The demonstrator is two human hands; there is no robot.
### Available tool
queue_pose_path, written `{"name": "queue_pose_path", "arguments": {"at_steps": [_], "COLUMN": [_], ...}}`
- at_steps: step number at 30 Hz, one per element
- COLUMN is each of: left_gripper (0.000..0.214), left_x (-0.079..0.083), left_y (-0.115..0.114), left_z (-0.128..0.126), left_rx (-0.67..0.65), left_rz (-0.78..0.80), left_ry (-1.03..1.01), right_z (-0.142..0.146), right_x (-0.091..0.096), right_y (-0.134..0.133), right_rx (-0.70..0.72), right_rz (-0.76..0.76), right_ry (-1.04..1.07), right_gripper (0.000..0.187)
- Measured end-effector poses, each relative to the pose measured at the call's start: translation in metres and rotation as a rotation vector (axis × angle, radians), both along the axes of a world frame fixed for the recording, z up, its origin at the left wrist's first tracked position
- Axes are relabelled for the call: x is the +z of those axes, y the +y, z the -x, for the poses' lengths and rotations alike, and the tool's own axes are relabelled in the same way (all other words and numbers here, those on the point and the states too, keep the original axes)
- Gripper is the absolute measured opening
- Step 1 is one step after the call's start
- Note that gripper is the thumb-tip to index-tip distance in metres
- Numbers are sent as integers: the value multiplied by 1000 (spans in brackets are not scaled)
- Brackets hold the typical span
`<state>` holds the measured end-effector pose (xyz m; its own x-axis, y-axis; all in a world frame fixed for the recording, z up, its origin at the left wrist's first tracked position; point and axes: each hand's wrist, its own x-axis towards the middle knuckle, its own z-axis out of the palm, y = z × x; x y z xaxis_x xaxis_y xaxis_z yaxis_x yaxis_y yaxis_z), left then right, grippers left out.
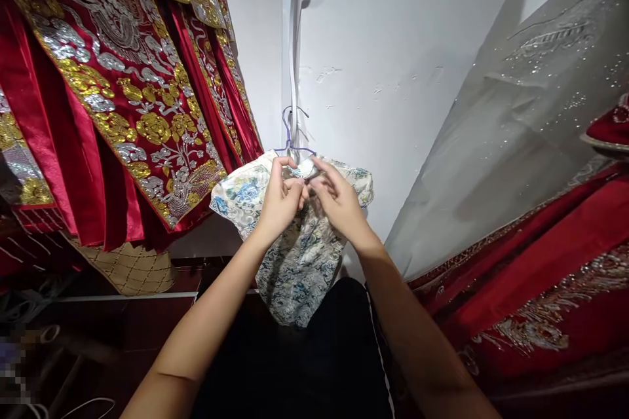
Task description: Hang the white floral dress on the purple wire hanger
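Observation:
A short-sleeved floral garment (295,275), cream with blue and grey flowers, hangs in front of me on a thin purple hanger (287,134). Both hands are at its neckline. My left hand (284,195) has its thumb and fingers pinched together at the front of the collar, on the left side. Opposite it, my right hand (339,200) is curled with its fingertips at the same spot, almost meeting the left ones. The fingers cover whatever small part of the collar lies between them. A pale inner neck area shows just above the fingertips.
White straps (295,33) run down the pale wall (393,26) to the hanger. Red garments with gold and silver embroidery (152,124) hang at left. On the right are a sheer sequined cloth (521,98) and red beaded clothing (580,301).

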<state>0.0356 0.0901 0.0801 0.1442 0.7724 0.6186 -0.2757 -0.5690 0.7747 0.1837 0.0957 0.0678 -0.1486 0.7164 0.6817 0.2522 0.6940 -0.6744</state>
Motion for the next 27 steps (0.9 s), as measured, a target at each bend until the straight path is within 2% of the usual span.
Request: {"name": "queue_pose_path", "arguments": {"at_steps": [1,3,5,8,11,14,16,18,20,23,25,27], "left_gripper": [27,31,37,42,50,60,59,54,51,50,45,33], "left_x": [-1,-4,-6,-7,-9,-27,-46,-64,-72,-61,-44,-29], "left_y": [1,2,5,8,8,3,-3,-9,-11,1,19,39], "left_z": [1,5,8,10,10,12,15,20,24,30,34,37], "left_rx": [5,7,-6,-8,36,45,38,68,153,346,465,515], "left_rz": [22,77,126,130,72,92,142,159,117,12,-42,-66], "left_ry": [-13,-45,-68,-61,-4,126,245,351,430,427,347,284], "right_z": [2,5,6,9,14,5,-17,-50,-87,-128,-136,-126], "right_x": [11,19,16,12,22,39,48,47,34,-5,-38,-75], "right_y": [7,19,27,29,26,23,23,23,21,14,6,-6], "right_rx": [-28,-81,-125,-187,-171,-122,-155,-205,-185,27,92,88], "right_rz": [-72,-177,-241,-300,-309,-299,-293,-267,-197,71,210,356], "right_ry": [-96,-282,-390,-381,-256,6,216,401,566,741,828,848], "right_gripper": [31,21,17,14,13,15,15,15,15,19,23,28]}}
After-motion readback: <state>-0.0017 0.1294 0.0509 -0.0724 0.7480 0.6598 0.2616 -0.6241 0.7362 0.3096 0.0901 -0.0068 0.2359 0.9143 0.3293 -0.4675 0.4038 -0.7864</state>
